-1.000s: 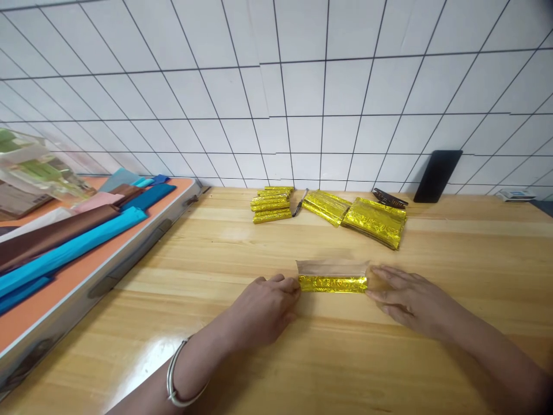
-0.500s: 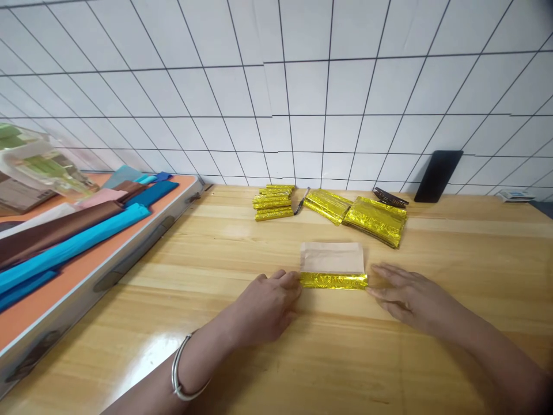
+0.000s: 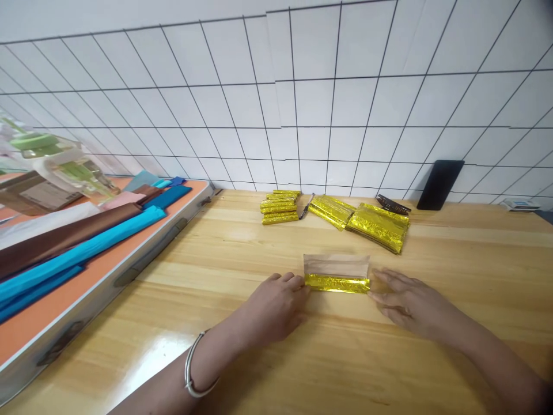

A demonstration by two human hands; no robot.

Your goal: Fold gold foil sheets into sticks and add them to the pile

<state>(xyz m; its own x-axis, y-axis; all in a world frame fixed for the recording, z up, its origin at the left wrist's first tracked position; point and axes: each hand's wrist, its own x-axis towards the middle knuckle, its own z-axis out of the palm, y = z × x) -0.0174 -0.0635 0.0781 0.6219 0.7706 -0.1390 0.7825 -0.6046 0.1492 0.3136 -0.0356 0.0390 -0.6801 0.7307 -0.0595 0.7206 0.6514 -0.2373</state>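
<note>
A gold foil paper sheet (image 3: 337,283) lies on the wooden table, its pale brown back (image 3: 337,265) up and its near edge turned over into a shiny gold strip. My left hand (image 3: 276,305), a silver bangle on the wrist, has its fingers closed at the strip's left end. At the right end, the thumb and fingers of my right hand (image 3: 406,302) grip the fold, the other fingers a little spread. Farther back lie rolled gold strips (image 3: 280,207), a few loose gold sheets (image 3: 332,211) and a thicker stack of gold sheets (image 3: 380,226).
A pen (image 3: 307,206) and a black stapler-like object (image 3: 393,204) lie near the gold sheets. A black phone (image 3: 440,184) leans on the tiled wall. At left, an orange-topped box (image 3: 190,199) carries blue crepe paper (image 3: 129,233), a brown carton (image 3: 41,193) and a green-lidded bottle (image 3: 64,161).
The pale back of the sheet looks narrower and tilts up at its far edge. Both hands stay at the strip's ends. The camera view has shifted slightly.
</note>
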